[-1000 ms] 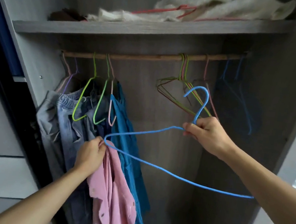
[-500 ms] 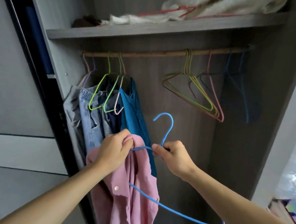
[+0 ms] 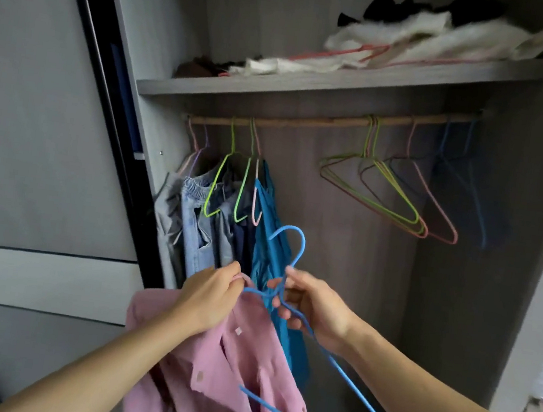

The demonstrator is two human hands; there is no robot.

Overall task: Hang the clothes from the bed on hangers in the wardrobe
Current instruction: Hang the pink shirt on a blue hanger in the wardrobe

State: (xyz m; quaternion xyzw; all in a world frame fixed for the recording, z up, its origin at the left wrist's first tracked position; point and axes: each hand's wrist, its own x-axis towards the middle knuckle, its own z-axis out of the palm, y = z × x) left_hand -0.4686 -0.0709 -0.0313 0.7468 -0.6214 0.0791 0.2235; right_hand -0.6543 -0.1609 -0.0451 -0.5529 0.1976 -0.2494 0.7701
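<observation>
Aslant rightward-down, blue hanger, hook up.

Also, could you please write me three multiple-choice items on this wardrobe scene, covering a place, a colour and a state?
1. The white fluffy cloth lies: A on the shelf; B on the floor; C in a drawer.
2. The hanger in the right hand is: A green; B pink; C blue.
3. The pink shirt is: A folded flat; B gripped by the left hand; C lying on the shelf.
Answers: A, it rests there; C, blue wire; B, fingers curl round its collar.
</observation>
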